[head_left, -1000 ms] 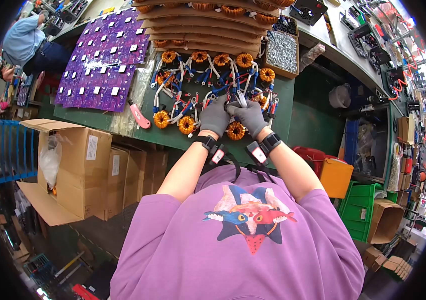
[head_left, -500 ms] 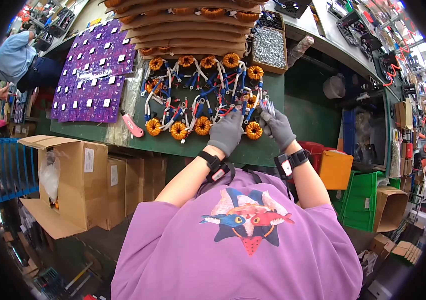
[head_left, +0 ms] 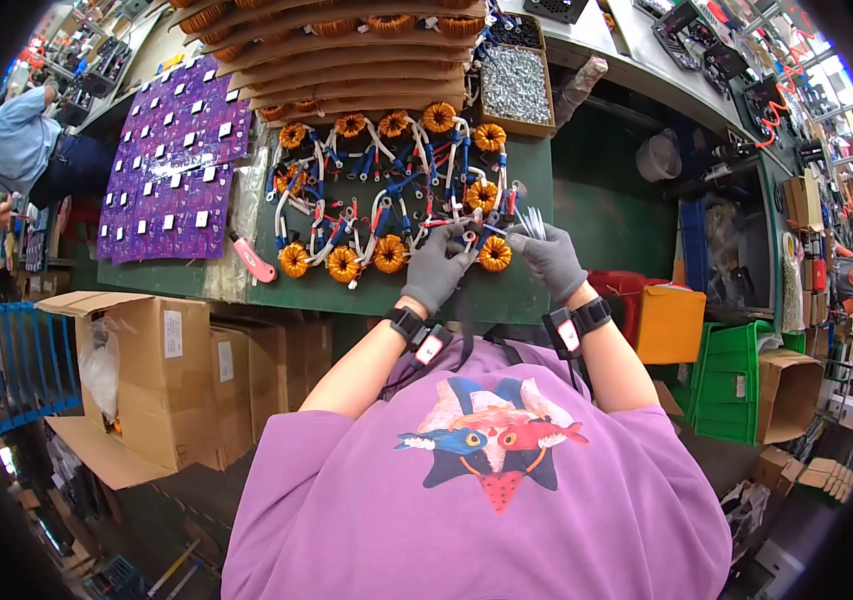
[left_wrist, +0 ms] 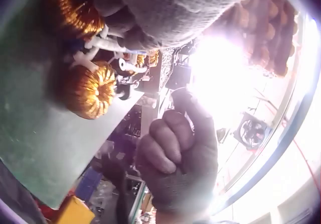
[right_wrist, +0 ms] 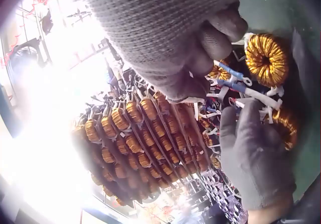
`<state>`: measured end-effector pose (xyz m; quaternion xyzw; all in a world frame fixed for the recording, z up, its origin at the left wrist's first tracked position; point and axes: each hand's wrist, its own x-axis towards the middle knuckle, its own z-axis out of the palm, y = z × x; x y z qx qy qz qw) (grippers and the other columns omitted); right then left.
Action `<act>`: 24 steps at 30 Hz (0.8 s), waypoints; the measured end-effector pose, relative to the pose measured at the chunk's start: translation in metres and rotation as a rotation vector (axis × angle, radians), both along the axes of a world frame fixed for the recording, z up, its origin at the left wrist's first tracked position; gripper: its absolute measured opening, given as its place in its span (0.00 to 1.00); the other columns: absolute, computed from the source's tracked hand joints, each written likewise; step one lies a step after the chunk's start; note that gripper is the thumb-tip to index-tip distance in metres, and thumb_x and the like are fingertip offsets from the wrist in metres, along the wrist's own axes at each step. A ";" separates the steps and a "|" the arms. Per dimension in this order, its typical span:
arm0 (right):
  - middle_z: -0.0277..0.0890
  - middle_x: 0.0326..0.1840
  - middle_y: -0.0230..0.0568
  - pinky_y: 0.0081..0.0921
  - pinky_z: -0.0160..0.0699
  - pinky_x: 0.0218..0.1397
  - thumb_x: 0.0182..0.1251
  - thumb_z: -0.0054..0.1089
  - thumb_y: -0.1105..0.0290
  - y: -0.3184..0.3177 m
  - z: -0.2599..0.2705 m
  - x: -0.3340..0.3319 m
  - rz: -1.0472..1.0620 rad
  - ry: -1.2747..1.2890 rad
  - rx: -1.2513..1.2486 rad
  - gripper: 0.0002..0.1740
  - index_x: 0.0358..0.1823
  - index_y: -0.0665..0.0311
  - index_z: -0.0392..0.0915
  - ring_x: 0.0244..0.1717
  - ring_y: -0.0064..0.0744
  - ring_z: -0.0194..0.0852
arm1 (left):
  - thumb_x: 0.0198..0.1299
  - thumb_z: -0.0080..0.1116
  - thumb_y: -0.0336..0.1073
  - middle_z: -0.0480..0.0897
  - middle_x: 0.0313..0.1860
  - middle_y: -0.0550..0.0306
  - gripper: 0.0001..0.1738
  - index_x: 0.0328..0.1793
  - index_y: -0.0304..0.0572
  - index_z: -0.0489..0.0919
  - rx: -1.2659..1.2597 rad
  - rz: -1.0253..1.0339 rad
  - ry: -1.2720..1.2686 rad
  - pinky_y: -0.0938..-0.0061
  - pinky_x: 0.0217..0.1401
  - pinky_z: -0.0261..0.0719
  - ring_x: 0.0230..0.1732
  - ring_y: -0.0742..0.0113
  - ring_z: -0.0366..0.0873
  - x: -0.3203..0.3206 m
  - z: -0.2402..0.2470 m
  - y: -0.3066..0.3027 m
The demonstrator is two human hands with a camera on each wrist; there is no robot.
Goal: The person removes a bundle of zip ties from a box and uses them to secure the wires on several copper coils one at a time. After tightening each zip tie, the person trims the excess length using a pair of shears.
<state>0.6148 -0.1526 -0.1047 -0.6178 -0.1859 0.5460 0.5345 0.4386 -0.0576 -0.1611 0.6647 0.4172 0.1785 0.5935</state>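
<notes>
Gloved in grey, my left hand (head_left: pixel 436 268) pinches a cable lead beside the lower right copper coil (head_left: pixel 495 254); in the right wrist view the left thumb and finger (right_wrist: pixel 258 159) meet at a lead with a ring terminal. My right hand (head_left: pixel 553 264), fingers curled, grips a bundle of thin white strips (head_left: pixel 534 224) just right of that coil. In the left wrist view the right hand (left_wrist: pixel 175 159) is curled, its strips lost in glare. Several copper coils (head_left: pixel 342 263) with blue, white and red leads form a rough ring on the green table (head_left: pixel 396 297).
Stacked coils between cardboard sheets (head_left: pixel 346 72) stand behind. A box of screws (head_left: pixel 516 85) is at back right, purple boards (head_left: pixel 161 170) and a pink-handled cutter (head_left: pixel 254 260) at left. Open cartons (head_left: pixel 136 380) stand below left; a person (head_left: pixel 18 150) is at far left.
My hands were together over the coils, then drew apart; the right hand came away with the white strips. Now the left fingers have turned rightward to a lead, and the hands are closer again.
</notes>
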 end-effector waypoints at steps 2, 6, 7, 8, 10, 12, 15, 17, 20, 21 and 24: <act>0.69 0.23 0.21 0.11 0.53 0.20 0.57 0.69 0.68 -0.003 0.002 0.002 -0.022 -0.014 -0.040 0.13 0.42 0.64 0.80 0.19 0.09 0.58 | 0.55 0.63 0.31 0.81 0.37 0.55 0.22 0.55 0.32 0.71 -0.028 0.078 -0.095 0.82 0.34 0.75 0.33 0.76 0.78 0.002 -0.013 -0.006; 0.60 0.18 0.19 0.12 0.45 0.16 0.60 0.65 0.66 -0.007 0.000 0.008 -0.005 -0.042 -0.075 0.13 0.45 0.63 0.79 0.14 0.09 0.50 | 0.57 0.61 0.28 0.81 0.37 0.55 0.23 0.59 0.37 0.70 -0.277 0.273 -0.273 0.82 0.23 0.72 0.25 0.75 0.76 0.013 0.010 -0.010; 0.60 0.18 0.19 0.12 0.44 0.16 0.60 0.65 0.66 -0.008 0.000 0.009 0.001 -0.022 -0.058 0.13 0.45 0.63 0.79 0.14 0.09 0.50 | 0.57 0.60 0.27 0.81 0.36 0.56 0.25 0.62 0.40 0.69 -0.460 0.317 -0.271 0.81 0.18 0.70 0.21 0.75 0.75 0.015 0.020 -0.008; 0.60 0.18 0.19 0.12 0.44 0.16 0.61 0.64 0.67 -0.008 0.001 0.009 0.009 -0.002 -0.039 0.13 0.45 0.63 0.79 0.14 0.09 0.49 | 0.58 0.57 0.27 0.81 0.37 0.53 0.24 0.62 0.39 0.68 -0.571 0.338 -0.388 0.82 0.14 0.66 0.15 0.77 0.69 0.017 0.015 -0.004; 0.60 0.18 0.19 0.12 0.43 0.16 0.61 0.64 0.67 -0.010 -0.001 0.008 0.005 0.007 -0.052 0.13 0.45 0.64 0.79 0.14 0.09 0.49 | 0.58 0.57 0.28 0.80 0.35 0.55 0.25 0.63 0.39 0.67 -0.634 0.152 -0.462 0.82 0.14 0.65 0.15 0.77 0.69 0.006 0.004 0.010; 0.59 0.17 0.19 0.12 0.43 0.16 0.61 0.64 0.67 -0.009 -0.003 0.008 -0.001 0.021 -0.059 0.13 0.45 0.64 0.79 0.14 0.09 0.49 | 0.60 0.58 0.33 0.79 0.31 0.59 0.27 0.67 0.42 0.67 -0.639 -0.059 -0.428 0.83 0.15 0.63 0.17 0.78 0.69 -0.002 0.013 0.014; 0.62 0.18 0.19 0.12 0.45 0.16 0.60 0.65 0.67 -0.012 -0.004 0.007 -0.009 0.028 -0.078 0.14 0.44 0.65 0.79 0.15 0.09 0.51 | 0.60 0.60 0.36 0.79 0.32 0.61 0.29 0.67 0.39 0.67 -0.301 -0.102 -0.140 0.84 0.19 0.66 0.20 0.80 0.71 0.009 0.027 0.003; 0.76 0.24 0.29 0.16 0.67 0.27 0.56 0.68 0.68 -0.012 0.000 0.008 -0.024 -0.138 0.021 0.15 0.42 0.68 0.81 0.23 0.15 0.68 | 0.59 0.62 0.38 0.79 0.36 0.62 0.29 0.65 0.36 0.70 -0.047 -0.098 -0.088 0.85 0.26 0.71 0.26 0.82 0.73 0.018 0.016 -0.007; 0.80 0.29 0.36 0.19 0.73 0.37 0.53 0.69 0.70 -0.011 0.004 0.016 -0.006 -0.261 -0.085 0.13 0.38 0.70 0.82 0.31 0.19 0.73 | 0.58 0.62 0.36 0.81 0.45 0.58 0.22 0.57 0.34 0.77 -0.063 -0.038 -0.280 0.81 0.43 0.76 0.39 0.76 0.78 0.021 0.000 -0.008; 0.80 0.29 0.36 0.19 0.73 0.37 0.53 0.69 0.70 -0.010 0.004 0.016 -0.007 -0.260 -0.087 0.13 0.38 0.70 0.82 0.31 0.19 0.73 | 0.58 0.62 0.36 0.81 0.45 0.58 0.22 0.57 0.34 0.77 -0.066 -0.039 -0.280 0.81 0.43 0.76 0.39 0.76 0.78 0.021 0.006 -0.008; 0.72 0.22 0.27 0.16 0.60 0.25 0.53 0.67 0.71 -0.003 -0.001 0.019 0.006 -0.362 -0.040 0.10 0.34 0.68 0.83 0.22 0.14 0.64 | 0.57 0.62 0.35 0.82 0.45 0.56 0.21 0.55 0.32 0.78 -0.142 0.018 -0.150 0.80 0.46 0.77 0.41 0.75 0.79 0.021 0.011 -0.008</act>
